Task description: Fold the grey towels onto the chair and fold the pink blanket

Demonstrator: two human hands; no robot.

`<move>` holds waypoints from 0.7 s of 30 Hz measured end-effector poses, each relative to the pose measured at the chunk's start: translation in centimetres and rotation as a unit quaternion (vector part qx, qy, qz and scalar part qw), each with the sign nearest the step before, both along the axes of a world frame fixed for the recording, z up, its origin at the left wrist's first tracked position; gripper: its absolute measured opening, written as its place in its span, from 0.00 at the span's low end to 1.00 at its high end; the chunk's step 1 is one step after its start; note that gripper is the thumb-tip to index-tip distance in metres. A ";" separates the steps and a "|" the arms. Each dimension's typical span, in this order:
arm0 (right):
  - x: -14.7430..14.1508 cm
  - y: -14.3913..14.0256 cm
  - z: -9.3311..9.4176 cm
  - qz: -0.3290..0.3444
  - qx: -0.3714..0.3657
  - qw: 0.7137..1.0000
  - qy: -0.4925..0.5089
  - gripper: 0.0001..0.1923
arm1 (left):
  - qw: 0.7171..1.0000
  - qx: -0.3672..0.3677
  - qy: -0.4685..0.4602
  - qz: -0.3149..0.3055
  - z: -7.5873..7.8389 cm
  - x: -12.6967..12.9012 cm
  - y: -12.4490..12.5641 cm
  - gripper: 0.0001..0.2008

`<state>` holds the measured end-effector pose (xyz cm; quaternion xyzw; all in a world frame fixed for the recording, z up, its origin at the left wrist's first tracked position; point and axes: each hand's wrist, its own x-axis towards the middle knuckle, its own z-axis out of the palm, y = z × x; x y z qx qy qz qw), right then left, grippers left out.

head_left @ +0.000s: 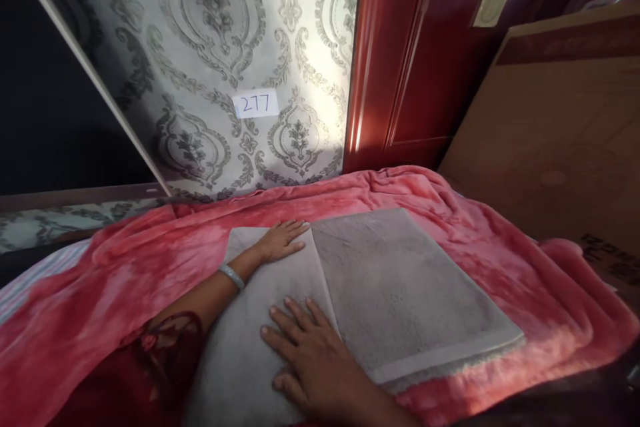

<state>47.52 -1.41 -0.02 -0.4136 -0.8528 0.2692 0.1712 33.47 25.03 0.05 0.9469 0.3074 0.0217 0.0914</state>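
A grey, short-piled cloth that looks like a mat lies spread on a pink-red plush blanket. Its left part is a smoother, paler flap folded over, with the fold's edge running down the middle. My left hand rests flat near the far end of that flap, fingers pointing right. Closer to me, my right hand is spread on the same flap, fingertips just left of its edge. Both hands are open and grip nothing. A grey band circles my left wrist.
A patterned wall with a paper label reading 277 rises behind the blanket. Dark red wood panelling stands beside it. A large cardboard box borders the right, and a dark screen-like panel the left.
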 end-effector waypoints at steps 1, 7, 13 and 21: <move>0.0 0.1 -0.1 0.002 0.001 1.000 -0.003 0.33 | 1.000 0.000 -0.008 0.003 -0.1 0.0 -0.1 0.36; -0.1 0.1 -0.4 0.007 0.017 1.000 -0.023 0.32 | 1.000 -0.006 -0.026 -0.003 -0.3 0.3 -0.3 0.37; -0.5 0.4 -0.6 -0.008 0.033 0.997 -0.063 0.31 | 1.000 0.008 0.008 0.010 0.2 0.7 -0.9 0.34; 0.9 -1.6 1.0 0.015 0.000 0.998 -0.054 0.27 | 0.992 0.075 0.069 0.080 4.3 0.4 -7.2 0.31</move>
